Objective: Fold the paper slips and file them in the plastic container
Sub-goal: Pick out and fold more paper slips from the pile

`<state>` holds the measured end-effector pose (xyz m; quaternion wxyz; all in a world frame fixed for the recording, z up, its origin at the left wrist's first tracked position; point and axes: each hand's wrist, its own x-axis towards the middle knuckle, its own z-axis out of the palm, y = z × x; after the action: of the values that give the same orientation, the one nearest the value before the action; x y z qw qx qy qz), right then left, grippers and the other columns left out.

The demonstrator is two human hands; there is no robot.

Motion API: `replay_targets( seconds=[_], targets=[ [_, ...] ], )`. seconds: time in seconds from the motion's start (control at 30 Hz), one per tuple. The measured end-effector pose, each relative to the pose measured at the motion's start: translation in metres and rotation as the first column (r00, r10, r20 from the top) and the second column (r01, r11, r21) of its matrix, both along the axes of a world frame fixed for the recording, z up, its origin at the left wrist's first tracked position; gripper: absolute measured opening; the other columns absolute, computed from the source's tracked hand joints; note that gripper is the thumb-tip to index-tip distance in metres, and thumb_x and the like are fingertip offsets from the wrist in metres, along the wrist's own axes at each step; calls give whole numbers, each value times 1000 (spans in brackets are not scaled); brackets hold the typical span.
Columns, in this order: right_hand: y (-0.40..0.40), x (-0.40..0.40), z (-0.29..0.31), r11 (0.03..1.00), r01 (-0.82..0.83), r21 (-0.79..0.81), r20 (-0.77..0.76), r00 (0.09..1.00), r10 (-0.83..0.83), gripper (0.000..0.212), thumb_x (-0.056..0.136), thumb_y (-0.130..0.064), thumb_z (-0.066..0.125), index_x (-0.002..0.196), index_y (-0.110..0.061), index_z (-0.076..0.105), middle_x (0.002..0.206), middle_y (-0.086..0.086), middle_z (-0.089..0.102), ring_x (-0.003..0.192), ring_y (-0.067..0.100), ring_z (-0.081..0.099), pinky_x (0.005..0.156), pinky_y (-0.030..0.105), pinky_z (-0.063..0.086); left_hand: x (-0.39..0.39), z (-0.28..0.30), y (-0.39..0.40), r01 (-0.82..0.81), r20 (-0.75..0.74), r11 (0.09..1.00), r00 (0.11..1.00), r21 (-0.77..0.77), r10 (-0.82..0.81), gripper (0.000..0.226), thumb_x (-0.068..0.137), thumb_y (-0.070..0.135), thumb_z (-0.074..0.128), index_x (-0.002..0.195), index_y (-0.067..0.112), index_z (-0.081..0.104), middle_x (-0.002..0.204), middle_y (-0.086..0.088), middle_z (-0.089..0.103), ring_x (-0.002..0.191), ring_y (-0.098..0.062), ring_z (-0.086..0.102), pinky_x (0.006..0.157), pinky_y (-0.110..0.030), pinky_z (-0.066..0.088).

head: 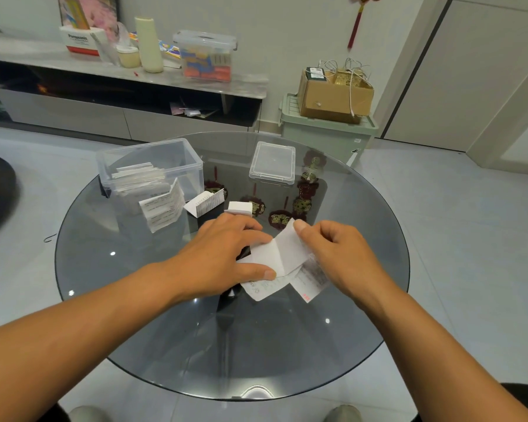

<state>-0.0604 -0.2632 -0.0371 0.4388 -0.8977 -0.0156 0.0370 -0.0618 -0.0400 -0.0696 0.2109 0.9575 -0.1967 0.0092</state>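
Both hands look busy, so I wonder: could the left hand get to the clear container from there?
Probably yes. The left hand presses the slip down, holding nothing; the container stands open ahead to its left, with only low folded slips between.

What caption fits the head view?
Left hand presses a paper slip on the glass table; right hand pinches its raised end.

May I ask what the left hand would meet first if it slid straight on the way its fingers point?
Probably the raised flap of the paper slip, which the right hand pinches just beyond the left hand; the right hand seems close behind, though depth is unclear.
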Motion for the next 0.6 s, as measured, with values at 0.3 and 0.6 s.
replay_targets(
  seconds=[0.3, 0.6],
  targets=[
    [0, -2, 1, 979, -140, 147, -51, 988, 149, 20, 101, -21, 59, 110, -34, 72, 102, -13, 74, 77, -1, 66, 60, 11, 48, -1, -3, 1, -49, -15, 999, 999, -18, 49, 70, 80, 73, 65, 140, 41, 54, 138, 20, 45, 137, -7, 28, 113, -39, 30],
    [-3, -4, -8, 957, -224, -185, 103, 964, 246, 19, 96, -40, 66, 113, -47, 69, 144, -20, 46, 134, 6, 42, 110, 36, 39, -6, -1, -1, -85, -29, 992, 996, -96, 83, 80, 76, 71, 71, 145, 45, 39, 142, 18, 47, 138, -10, 32, 114, -44, 33]
  ],
)
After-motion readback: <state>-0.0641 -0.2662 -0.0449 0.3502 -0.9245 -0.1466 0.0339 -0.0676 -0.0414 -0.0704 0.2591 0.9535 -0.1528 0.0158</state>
